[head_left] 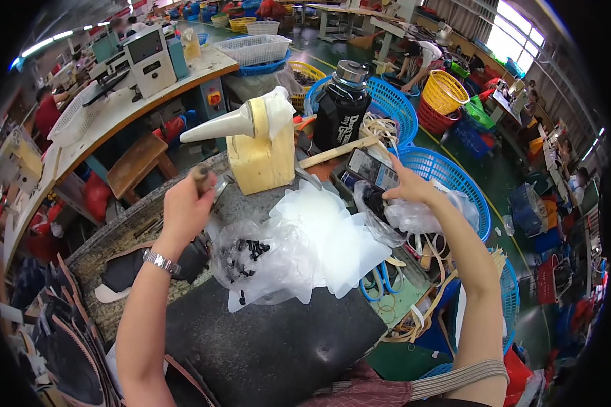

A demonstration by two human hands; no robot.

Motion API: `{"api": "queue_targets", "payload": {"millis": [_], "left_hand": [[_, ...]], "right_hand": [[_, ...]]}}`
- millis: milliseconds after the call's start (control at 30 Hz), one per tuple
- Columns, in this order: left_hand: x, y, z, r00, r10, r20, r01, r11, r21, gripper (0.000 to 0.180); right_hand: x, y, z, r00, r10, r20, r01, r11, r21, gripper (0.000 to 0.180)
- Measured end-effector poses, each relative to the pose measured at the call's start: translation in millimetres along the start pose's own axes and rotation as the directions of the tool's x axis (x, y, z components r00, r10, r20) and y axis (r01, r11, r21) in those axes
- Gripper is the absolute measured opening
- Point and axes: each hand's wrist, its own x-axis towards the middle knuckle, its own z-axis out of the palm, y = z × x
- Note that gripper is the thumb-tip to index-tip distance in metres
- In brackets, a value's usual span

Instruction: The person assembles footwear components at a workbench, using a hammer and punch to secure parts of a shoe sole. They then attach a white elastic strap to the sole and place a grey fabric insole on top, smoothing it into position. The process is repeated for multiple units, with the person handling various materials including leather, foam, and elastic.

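My left hand, with a metal-banded watch on the wrist, is closed around a tool with a brown wooden handle. Its working end is blurred. My right hand is at the right edge of a phone, thumb and forefinger apart; some fingertips are hidden. Below its thumb lies a clear bag with black contents. Between my hands, small black pieces lie in a clear plastic bag, beside white translucent sheets. A black mat lies nearer me.
A yellowish block with a white cone stands behind the sheets, a black bottle to its right. Blue baskets line the right side. Blue-handled scissors lie by the mat. Machines and several people are farther off.
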Motion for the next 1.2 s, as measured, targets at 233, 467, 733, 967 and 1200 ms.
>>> {"api": "queue_targets", "payload": {"millis": [233,467,733,967,1200], "left_hand": [[-59,26,-58,0.983,-0.021,-0.182,-0.035,0.955,-0.294,0.011],[-109,31,-98,0.97,0.045,-0.24,-0.069,0.993,-0.095,0.016],[-137,44,-121,0.986,0.06,-0.154,-0.049,0.996,0.073,0.018],[-146,49,-122,0.996,0.071,-0.047,-0.069,0.996,0.049,0.018],[-151,65,-120,0.981,0.194,-0.021,-0.19,0.974,0.126,0.018]], "right_hand": [[-18,-46,24,0.936,-0.206,-0.287,0.081,0.916,-0.394,0.098],[-12,-68,42,0.846,-0.092,-0.525,-0.083,0.95,-0.299,0.093],[8,-86,54,0.839,-0.024,-0.543,-0.165,0.941,-0.297,0.092],[15,-98,50,0.872,0.132,-0.472,-0.249,0.949,-0.193,0.093],[16,-112,52,0.908,0.264,-0.324,-0.323,0.936,-0.143,0.096]]}}
